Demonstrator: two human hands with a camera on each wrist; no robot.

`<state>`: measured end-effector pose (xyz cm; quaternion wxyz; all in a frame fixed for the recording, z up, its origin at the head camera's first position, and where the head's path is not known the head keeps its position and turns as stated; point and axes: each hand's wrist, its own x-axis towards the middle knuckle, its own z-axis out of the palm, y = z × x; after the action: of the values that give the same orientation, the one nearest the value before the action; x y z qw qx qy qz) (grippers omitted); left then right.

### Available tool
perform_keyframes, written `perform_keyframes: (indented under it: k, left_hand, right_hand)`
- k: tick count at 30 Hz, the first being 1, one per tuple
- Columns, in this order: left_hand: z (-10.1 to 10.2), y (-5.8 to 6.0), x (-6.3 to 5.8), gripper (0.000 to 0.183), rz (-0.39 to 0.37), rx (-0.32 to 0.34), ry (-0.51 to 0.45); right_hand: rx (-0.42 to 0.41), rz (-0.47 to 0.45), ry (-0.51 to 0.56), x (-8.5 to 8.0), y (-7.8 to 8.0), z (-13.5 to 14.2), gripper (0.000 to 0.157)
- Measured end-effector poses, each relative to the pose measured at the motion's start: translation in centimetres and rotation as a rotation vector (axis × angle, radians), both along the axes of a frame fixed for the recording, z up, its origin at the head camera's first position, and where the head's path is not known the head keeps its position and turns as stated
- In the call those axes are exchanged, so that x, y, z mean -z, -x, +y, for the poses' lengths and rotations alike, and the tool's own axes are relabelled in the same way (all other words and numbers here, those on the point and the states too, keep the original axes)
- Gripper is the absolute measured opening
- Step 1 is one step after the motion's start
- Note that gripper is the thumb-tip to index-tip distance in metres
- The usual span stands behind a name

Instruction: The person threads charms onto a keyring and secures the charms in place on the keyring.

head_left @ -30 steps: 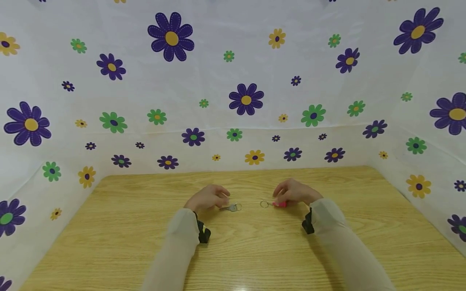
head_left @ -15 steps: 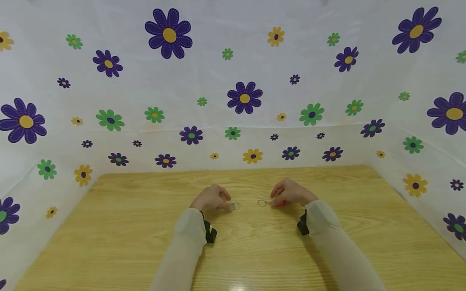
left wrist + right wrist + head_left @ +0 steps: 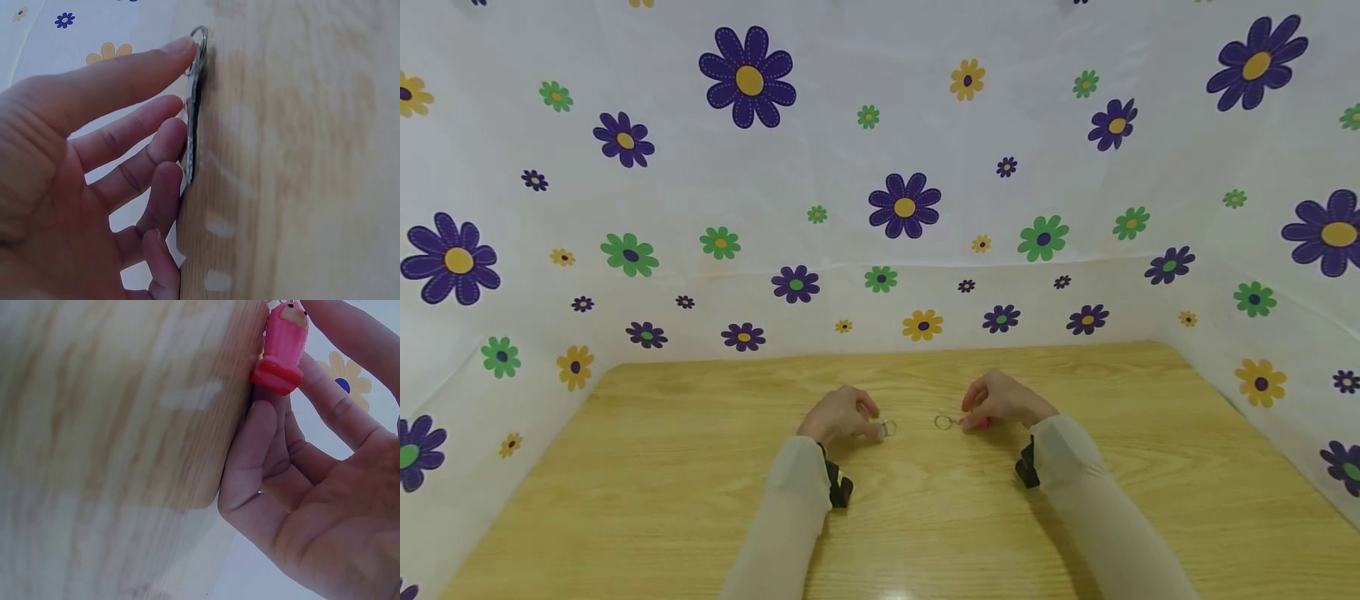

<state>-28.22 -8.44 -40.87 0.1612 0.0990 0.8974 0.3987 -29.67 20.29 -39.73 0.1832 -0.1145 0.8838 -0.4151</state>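
Observation:
My left hand (image 3: 838,414) is over a silver key (image 3: 192,125) that lies along the wooden tabletop. Its thumb tip is on the key's head, near the metal ring (image 3: 890,427), and the bent fingertips meet the key's edge. In the head view that hand hides most of the key. On the other side, my right hand (image 3: 1006,400) holds a small pink figure keychain (image 3: 284,344) with a red base, its thumb and fingers around it. The keychain's split ring (image 3: 944,422) points left toward the key's ring, with a gap between the two.
The wooden table (image 3: 925,517) stretches out around both hands. A white flowered cloth (image 3: 820,150) hangs behind it and along both sides. Dark cameras are strapped to the wrists, below the light sleeves (image 3: 775,517).
My left hand has shifted right along the key, its thumb now covering the key's head, which showed a second ago. The right hand and keychain have stayed nearly in place.

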Motion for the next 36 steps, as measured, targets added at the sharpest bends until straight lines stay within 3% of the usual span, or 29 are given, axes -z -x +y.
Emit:
perform_keyframes:
  k: [12, 22, 36]
  left_hand:
    - [0.1, -0.3, 0.2, 0.031, 0.025, 0.003, 0.037]
    - [0.1, -0.3, 0.1, 0.031, 0.023, -0.017, 0.048]
    - [1.0, -0.5, -0.4, 0.018, 0.012, -0.057, 0.126]
  right_hand:
    - [-0.009, 0.007, 0.009, -0.2, -0.7, -0.1, 0.021]
    - [-0.016, 0.026, -0.010, 0.0, -0.2, -0.2, 0.021]
    - [-0.064, 0.065, -0.046, -0.4, -0.2, -0.5, 0.006]
